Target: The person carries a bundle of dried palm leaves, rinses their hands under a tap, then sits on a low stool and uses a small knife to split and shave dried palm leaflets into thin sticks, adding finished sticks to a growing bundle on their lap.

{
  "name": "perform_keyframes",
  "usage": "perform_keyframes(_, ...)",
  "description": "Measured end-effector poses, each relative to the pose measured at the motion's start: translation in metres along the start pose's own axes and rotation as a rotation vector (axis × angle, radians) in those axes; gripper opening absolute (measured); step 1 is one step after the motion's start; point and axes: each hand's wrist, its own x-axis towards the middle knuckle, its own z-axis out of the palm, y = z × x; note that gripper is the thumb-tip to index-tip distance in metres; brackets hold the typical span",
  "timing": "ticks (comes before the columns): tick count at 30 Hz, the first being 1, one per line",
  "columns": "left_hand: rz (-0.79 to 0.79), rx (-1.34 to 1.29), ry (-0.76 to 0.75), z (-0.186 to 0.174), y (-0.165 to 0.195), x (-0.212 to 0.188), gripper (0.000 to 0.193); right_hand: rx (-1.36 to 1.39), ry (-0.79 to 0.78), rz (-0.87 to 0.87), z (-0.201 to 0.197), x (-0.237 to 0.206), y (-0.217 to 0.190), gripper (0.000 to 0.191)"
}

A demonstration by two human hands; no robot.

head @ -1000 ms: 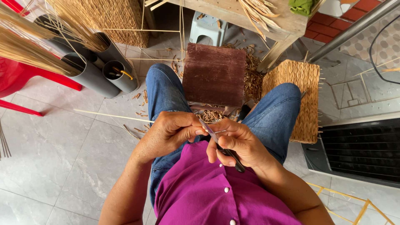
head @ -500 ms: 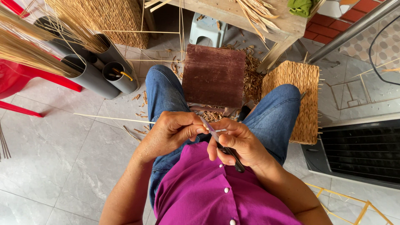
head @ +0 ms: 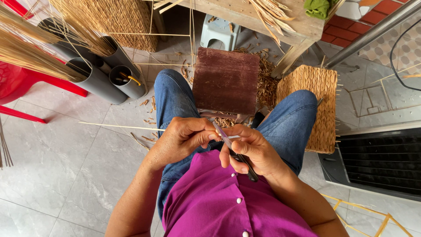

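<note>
Hands meet over the lap of a seated person in a purple shirt (head: 228, 206) and jeans (head: 175, 96). Left hand (head: 184, 140) is curled shut — thumb and fingertips pinch a thin pale stick (head: 123, 127) that runs out level to the person's left, over the floor. Right hand (head: 254, 149) is closed around a knife (head: 234, 153): its dark handle pokes out below the fist toward the shirt, and the light blade slants up to where the stick is pinched, touching or just beside it. Stick and knife sit between the two hands, above the knees

Just ahead of the hands, between the knees, stands a dark brown block (head: 226, 81) with curled shavings (head: 265, 83) on the floor around and behind it. Right of the right knee stands a woven basket (head: 318, 105), upright, with stick ends poking from its side. To the left, grey tubes (head: 98, 81) lean together — bundles of straw-coloured sticks rise from some of them. A red chair (head: 22, 83) is beside them at the left edge. Farther ahead is a wooden desk (head: 263, 19) carrying loose strips and a green cloth (head: 316, 8), with a small grey stool (head: 219, 30) under it
</note>
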Motion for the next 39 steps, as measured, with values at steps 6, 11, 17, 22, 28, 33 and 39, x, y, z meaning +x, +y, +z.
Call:
perform_keyframes(6, -0.017, 0.021, 0.005, -0.001, -0.001, -0.002, 0.016, 0.012, -0.001, 0.004, 0.001, 0.001, 0.003, 0.036)
perform_keyframes(11, -0.019, 0.014, 0.009, 0.0, -0.002, -0.002, 0.017, 0.016, 0.003, 0.004, -0.001, 0.0, 0.004, 0.037)
perform_keyframes(17, -0.033, 0.008, 0.019, 0.001, -0.002, -0.003, 0.018, 0.032, 0.008, 0.014, -0.002, 0.0, 0.007, 0.037)
perform_keyframes(22, -0.054, -0.006, 0.03, 0.004, -0.006, -0.001, 0.017, 0.026, 0.029, 0.014, -0.007, 0.0, 0.008, 0.038)
perform_keyframes(28, -0.075, -0.03, 0.035, 0.005, -0.015, 0.003, 0.017, 0.044, 0.067, 0.037, -0.012, 0.001, 0.009, 0.039)
perform_keyframes(33, -0.102, -0.019, 0.05, 0.008, -0.02, 0.006, 0.017, 0.052, 0.08, 0.041, -0.016, 0.002, 0.008, 0.041)
perform_keyframes(39, -0.106, -0.038, 0.046, 0.01, -0.025, 0.012, 0.017, 0.078, 0.107, 0.033, -0.019, 0.001, 0.006, 0.042)
